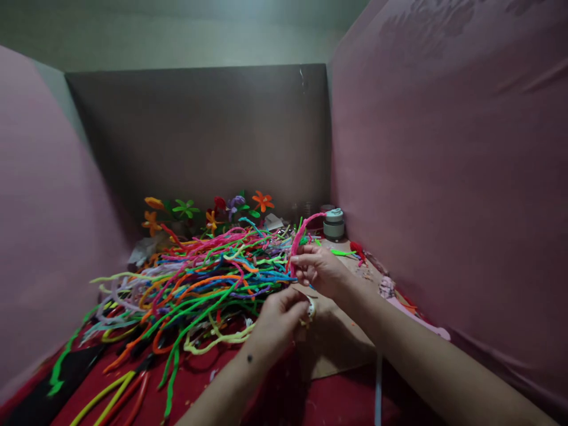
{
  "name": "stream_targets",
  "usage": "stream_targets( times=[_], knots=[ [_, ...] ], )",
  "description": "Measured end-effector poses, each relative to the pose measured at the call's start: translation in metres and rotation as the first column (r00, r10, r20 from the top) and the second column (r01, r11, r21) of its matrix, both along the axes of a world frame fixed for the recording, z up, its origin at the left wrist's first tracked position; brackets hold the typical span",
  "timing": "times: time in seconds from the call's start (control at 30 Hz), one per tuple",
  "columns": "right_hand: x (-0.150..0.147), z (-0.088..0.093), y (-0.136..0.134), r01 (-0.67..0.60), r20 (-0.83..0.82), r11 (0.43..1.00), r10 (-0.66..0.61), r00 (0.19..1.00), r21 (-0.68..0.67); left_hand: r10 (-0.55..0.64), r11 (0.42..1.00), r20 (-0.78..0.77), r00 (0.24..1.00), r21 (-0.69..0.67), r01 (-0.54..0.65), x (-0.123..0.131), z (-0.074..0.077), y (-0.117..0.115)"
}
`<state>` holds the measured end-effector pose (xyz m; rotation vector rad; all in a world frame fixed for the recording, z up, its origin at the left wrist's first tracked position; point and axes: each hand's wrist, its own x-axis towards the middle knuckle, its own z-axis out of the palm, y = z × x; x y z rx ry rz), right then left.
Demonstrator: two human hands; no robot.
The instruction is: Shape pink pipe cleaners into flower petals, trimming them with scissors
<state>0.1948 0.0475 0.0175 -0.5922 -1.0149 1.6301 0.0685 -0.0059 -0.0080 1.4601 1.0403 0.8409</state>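
Note:
A big heap of pipe cleaners (195,278) in many colours covers the table's middle and left. My right hand (319,269) is closed on a pink pipe cleaner (300,234) that curves upward from its fingers, at the heap's right edge. My left hand (277,322) is just below it, fingers curled round a small pale thing (310,309) that I cannot make out. Both hands are close together above a piece of brown cardboard (337,343).
Finished pipe-cleaner flowers (213,208) stand at the back by the dark rear board. A small round container (333,223) sits at the back right. Pink walls close in both sides. Red cloth (275,396) covers the near table. Scraps (386,287) lie along the right wall.

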Motion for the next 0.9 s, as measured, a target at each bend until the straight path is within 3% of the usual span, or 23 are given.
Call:
stream_targets(
  times=[0.1, 0.17, 0.37, 0.67, 0.9],
  knots=[
    [-0.005, -0.001, -0.005, -0.054, 0.118, 0.998, 0.049, 0.992, 0.037, 0.102, 0.995, 0.1, 0.99, 0.01, -0.104, -0.023, 0.019, 0.022],
    [-0.009, -0.004, -0.007, -0.074, 0.164, 0.997, 0.067, 0.984, 0.037, 0.093, 0.995, 0.213, 0.973, 0.009, -0.097, -0.032, 0.023, 0.031],
    [-0.017, -0.016, -0.013, -0.137, 0.287, 0.991, 0.127, 0.949, 0.015, 0.121, 0.991, 0.445, 0.887, -0.11, -0.08, -0.033, 0.006, 0.038],
    [-0.023, -0.028, -0.015, -0.158, 0.283, 0.987, 0.156, 0.946, -0.016, 0.215, 0.962, 0.497, 0.841, -0.256, -0.095, -0.039, 0.002, 0.035],
    [-0.023, -0.026, -0.017, -0.084, 0.325, 0.993, 0.109, 0.939, -0.089, 0.243, 0.97, 0.307, 0.92, -0.078, -0.23, -0.04, 0.0, 0.029]
  ],
)
